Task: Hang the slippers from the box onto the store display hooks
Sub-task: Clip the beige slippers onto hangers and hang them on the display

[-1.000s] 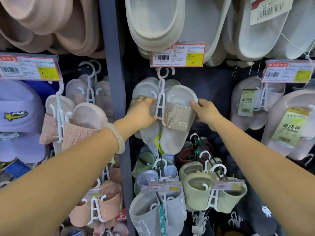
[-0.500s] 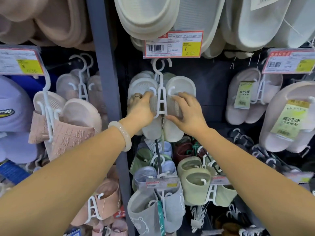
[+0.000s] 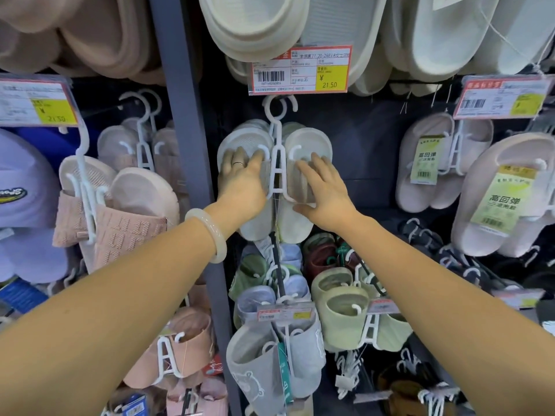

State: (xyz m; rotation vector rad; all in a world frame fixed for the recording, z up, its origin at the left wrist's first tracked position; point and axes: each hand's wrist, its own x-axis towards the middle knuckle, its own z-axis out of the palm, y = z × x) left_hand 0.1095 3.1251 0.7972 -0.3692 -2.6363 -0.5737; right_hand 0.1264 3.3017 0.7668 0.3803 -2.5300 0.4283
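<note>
A pale grey slipper pair (image 3: 309, 142) hangs on a white plastic hanger (image 3: 277, 172), whose hook (image 3: 279, 106) sits on the display peg just under a 21.50 price tag (image 3: 300, 70). My left hand (image 3: 243, 184), with a ring and a pale bangle, lies over the left slipper's strap. My right hand (image 3: 327, 193) covers the right slipper's strap, fingers spread on top and thumb below it. The pair hangs straight, with more pairs of the same kind behind it. No box is in view.
A grey upright post (image 3: 186, 145) divides the wall. Pink slippers (image 3: 132, 217) hang to its left. Green slippers (image 3: 339, 307) and grey ones (image 3: 261, 364) hang below my hands. Beige pairs with green labels (image 3: 492, 205) hang at the right, large pale slippers (image 3: 270, 25) overhead.
My right hand slid from the right slipper's outer edge onto its strap. The pair, tilted a second ago, now hangs straight under the price tag. My left hand stayed on the left slipper.
</note>
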